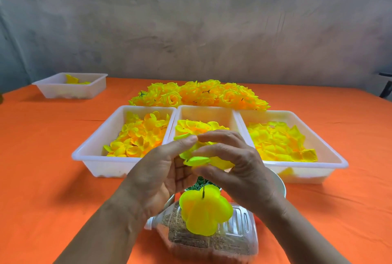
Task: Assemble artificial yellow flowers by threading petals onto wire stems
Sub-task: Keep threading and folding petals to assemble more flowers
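Note:
My left hand (157, 170) and my right hand (235, 164) meet in front of the middle tray, both pinching yellow petals (197, 157) between fingertips. Below them a thin dark wire stem (203, 189) stands upright, with a large yellow petal layer (203, 210) threaded on it. The stem rises from a clear plastic bottle (237, 236) lying on its side and filled with brownish grit. Part of the petals is hidden by my fingers.
Three white trays hold loose petals: left (89, 153), middle (203, 113), right (331, 157). Finished yellow flowers (197, 94) lie heaped behind them. A fourth tray (53, 87) sits far left. A white bowl (280, 183) with green pieces is under my hands. An orange cloth (53, 189) covers the table.

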Demonstrator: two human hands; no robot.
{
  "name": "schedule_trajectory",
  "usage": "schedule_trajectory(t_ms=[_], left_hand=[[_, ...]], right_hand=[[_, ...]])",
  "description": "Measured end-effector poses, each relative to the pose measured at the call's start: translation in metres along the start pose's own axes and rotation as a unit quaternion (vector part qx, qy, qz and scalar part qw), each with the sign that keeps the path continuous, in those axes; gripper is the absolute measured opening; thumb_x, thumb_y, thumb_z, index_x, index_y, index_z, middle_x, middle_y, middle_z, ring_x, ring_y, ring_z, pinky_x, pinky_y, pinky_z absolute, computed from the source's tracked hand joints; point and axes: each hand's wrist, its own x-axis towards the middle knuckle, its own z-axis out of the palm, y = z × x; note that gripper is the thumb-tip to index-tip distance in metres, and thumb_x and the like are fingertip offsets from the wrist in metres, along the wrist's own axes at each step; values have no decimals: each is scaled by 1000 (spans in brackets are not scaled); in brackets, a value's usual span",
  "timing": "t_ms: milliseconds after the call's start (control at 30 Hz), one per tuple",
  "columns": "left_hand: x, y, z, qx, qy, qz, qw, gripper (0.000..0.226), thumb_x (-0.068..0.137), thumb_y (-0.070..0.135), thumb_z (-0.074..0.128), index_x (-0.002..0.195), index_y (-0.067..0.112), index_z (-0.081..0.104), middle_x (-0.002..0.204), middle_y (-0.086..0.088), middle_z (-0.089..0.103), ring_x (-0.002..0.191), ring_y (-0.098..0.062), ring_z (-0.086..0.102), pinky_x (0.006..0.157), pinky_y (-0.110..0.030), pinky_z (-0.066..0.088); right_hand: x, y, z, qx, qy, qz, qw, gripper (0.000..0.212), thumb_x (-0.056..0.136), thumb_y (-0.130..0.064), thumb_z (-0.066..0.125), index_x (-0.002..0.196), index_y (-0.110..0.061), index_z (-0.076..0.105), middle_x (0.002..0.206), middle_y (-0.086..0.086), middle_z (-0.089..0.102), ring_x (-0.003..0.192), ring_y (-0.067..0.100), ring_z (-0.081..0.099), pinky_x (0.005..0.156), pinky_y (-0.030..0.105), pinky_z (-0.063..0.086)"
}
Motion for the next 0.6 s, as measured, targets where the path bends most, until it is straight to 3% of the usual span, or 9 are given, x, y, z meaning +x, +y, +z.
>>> schedule_trajectory(t_ms=[100, 167, 300, 400, 500, 600], left_hand=[[2, -3, 1, -5, 17, 31, 999, 17, 68, 20, 67, 81, 15, 78, 79, -9, 74, 58, -16, 69, 44, -21, 50], [2, -3, 1, -4, 34, 43, 998, 17, 74, 16, 65, 88, 13, 75, 82, -8, 76, 60, -14, 71, 46, -21, 51], [4, -1, -4, 11, 27, 52, 998, 38, 71, 19, 66, 107, 11, 71, 98, -11, 76, 75, -20, 74, 58, -28, 59], [4, -2, -5, 27, 19, 58, 998, 44, 72, 19, 67, 115, 10, 69, 107, -13, 74, 92, -29, 73, 71, -36, 62], [2, -2, -4, 36, 13, 68, 997, 36, 67, 16, 70, 103, 12, 74, 98, -11, 76, 82, -25, 75, 60, -31, 60], [-2, -2, -1, 46, 2, 71, 996, 21, 61, 12, 71, 80, 18, 79, 84, -8, 76, 66, -19, 73, 53, -25, 55]], right_hand=[[-4, -3, -7, 13, -33, 11, 999, 34, 72, -50, 70, 103, -38, 71, 128, -17, 58, 126, 7, 50, 101, 22, 40], [-5, -4, -13, 82, -19, 37, 996, 39, 75, -48, 66, 112, -37, 66, 130, -15, 58, 127, 7, 50, 102, 20, 39], [1, -2, -20, 207, 43, 176, 961, 40, 79, -47, 64, 114, -28, 62, 110, -12, 69, 105, 3, 64, 78, 13, 48], [3, 0, -19, 233, -3, 279, 931, 52, 74, -54, 59, 119, -28, 58, 106, -4, 72, 94, 8, 69, 72, 18, 50], [2, -3, -17, 251, -29, 311, 916, 55, 69, -55, 66, 119, -33, 57, 100, -2, 74, 92, 14, 71, 72, 29, 53], [2, -6, -16, 280, -29, 316, 906, 56, 69, -42, 81, 118, -30, 56, 95, 10, 73, 83, 21, 72, 67, 33, 54]])
